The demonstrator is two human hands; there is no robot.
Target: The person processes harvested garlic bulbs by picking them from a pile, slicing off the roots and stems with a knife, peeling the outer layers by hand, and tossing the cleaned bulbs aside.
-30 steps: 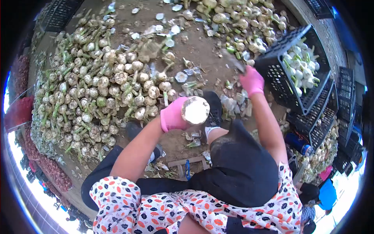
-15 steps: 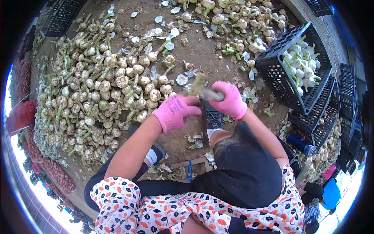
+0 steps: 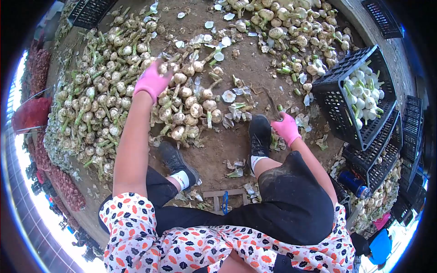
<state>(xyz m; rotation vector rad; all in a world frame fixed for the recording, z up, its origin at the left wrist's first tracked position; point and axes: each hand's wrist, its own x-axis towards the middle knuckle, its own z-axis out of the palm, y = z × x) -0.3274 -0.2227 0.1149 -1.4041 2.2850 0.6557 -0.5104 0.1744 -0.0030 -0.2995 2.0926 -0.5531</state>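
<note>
My left hand [image 3: 154, 82], in a pink glove, is stretched over the large heap of untrimmed garlic bulbs [image 3: 118, 86]. Its fingers are apart and slightly blurred; whether they touch a bulb I cannot tell. By my right shoe, my right hand [image 3: 287, 129], also gloved in pink, is closed round a knife [image 3: 272, 103] whose narrow blade points up and away from me. Dirt-marked bulbs with long stalks lie nearest my left hand. Peeled skins and cut stalks [image 3: 239, 109] are scattered on the soil between my hands.
A tilted black crate [image 3: 337, 104] at the right holds clean white garlic [image 3: 364, 93]. More crates [image 3: 375, 157] stand beside it, near a blue can [image 3: 354, 183]. Another garlic heap [image 3: 291, 27] lies at the back. A small wooden frame [image 3: 225, 200] sits between my feet.
My left hand has moved away from the right, leftward and forward over the heap. My right hand has moved right and down with the knife. The view has shifted slightly.
</note>
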